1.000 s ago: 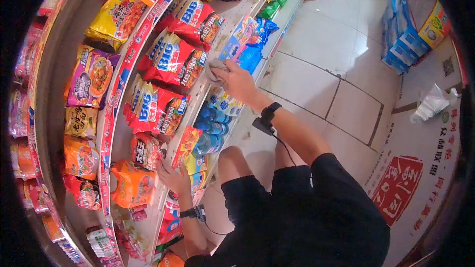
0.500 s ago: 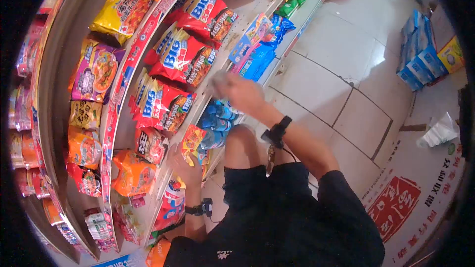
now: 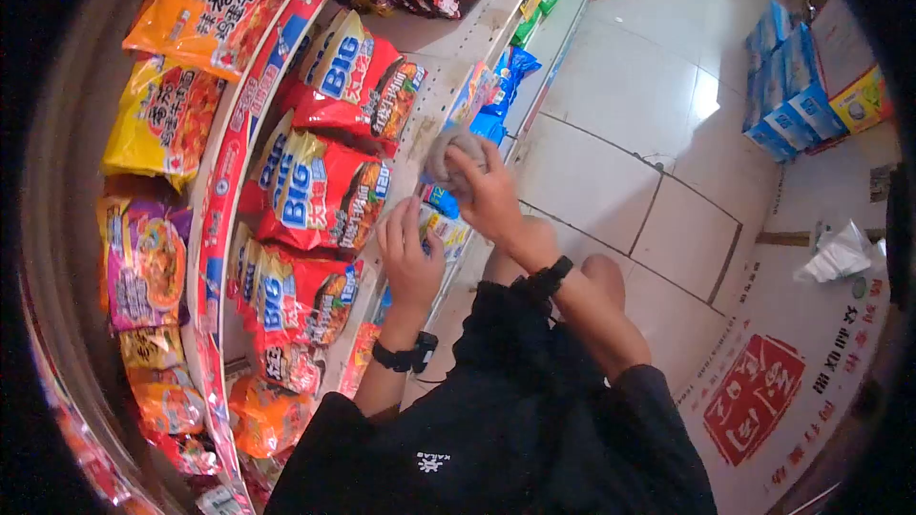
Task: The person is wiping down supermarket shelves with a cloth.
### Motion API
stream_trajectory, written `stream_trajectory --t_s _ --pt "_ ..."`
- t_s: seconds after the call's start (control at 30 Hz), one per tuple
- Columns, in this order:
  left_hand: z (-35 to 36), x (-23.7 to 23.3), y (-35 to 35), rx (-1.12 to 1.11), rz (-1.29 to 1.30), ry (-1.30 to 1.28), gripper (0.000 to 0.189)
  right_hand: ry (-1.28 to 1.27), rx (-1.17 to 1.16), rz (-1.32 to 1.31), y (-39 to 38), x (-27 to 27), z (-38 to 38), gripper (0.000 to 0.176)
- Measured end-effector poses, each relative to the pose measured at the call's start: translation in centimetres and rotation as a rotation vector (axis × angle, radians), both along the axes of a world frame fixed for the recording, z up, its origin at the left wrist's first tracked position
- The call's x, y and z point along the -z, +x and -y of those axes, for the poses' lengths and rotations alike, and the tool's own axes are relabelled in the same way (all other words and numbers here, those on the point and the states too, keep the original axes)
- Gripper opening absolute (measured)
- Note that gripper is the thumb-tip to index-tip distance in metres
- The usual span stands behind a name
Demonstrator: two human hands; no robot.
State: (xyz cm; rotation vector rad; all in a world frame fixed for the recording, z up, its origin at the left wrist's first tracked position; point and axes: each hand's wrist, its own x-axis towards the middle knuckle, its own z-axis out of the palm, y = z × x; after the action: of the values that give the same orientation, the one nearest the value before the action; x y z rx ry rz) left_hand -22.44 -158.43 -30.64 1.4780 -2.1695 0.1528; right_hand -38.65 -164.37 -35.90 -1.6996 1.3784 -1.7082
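Observation:
My right hand (image 3: pixel 494 202) is closed around a crumpled grey cloth (image 3: pixel 447 154), held at the front edge of a shelf (image 3: pixel 441 100). My left hand (image 3: pixel 412 253) lies by the same edge, lower down, with its fingers stretched out and nothing in them. Left of it, red bags of BIG instant noodles (image 3: pixel 320 186) stand in a row on the shelf. Under my hands, partly hidden, are a blue package (image 3: pixel 441 200) and a pale packet (image 3: pixel 445 234) on a lower level.
Orange noodle bags (image 3: pixel 224 5) and a purple one (image 3: pixel 148 262) fill the shelf behind a red price strip (image 3: pixel 229 148). Blue packs (image 3: pixel 515 72) sit on the low shelf. Across the tiled floor (image 3: pixel 620 172) stand blue boxes (image 3: pixel 792 86) and a white carton with red print (image 3: pixel 754 401).
My left hand has moved up along the shelf edge, closer to my right hand. The right hand still grips the cloth. The view has shifted, so the noodle bags appear lower and further left.

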Motion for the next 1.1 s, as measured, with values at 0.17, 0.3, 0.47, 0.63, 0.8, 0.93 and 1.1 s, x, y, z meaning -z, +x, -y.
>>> stream_trajectory --t_s 0.17,0.3,0.47,0.63,0.8,0.93,1.1 --pt "0.7 -0.3 -0.1 -0.015 -0.029 0.026 0.060 0.080 0.078 0.100 2.6 0.3 0.2 0.067" --pt "1.3 -0.9 -0.6 -0.049 -0.033 0.120 0.060 0.092 0.078 0.138 -0.2 0.2 4.3 0.063" --pt "1.2 -1.1 -1.8 -0.083 0.109 0.062 0.066 0.066 0.206 0.136 -6.4 1.0 12.4 0.051" --pt "2.3 0.0 -2.5 -0.137 0.143 -0.006 0.066 0.146 0.256 0.159 -5.0 1.0 11.0 0.056" --pt "2.1 0.1 -2.5 -0.149 0.113 -0.002 0.065 0.175 -0.073 0.244 1.5 1.9 0.4 0.067" --pt "2.7 -1.8 -3.4 -0.238 0.262 0.098 0.058 0.231 -0.192 0.243 1.8 2.5 -3.1 0.061" --pt "4.7 -1.2 -3.2 -0.242 0.318 0.009 0.048 0.364 0.165 0.295 -2.8 6.5 -4.3 0.049"
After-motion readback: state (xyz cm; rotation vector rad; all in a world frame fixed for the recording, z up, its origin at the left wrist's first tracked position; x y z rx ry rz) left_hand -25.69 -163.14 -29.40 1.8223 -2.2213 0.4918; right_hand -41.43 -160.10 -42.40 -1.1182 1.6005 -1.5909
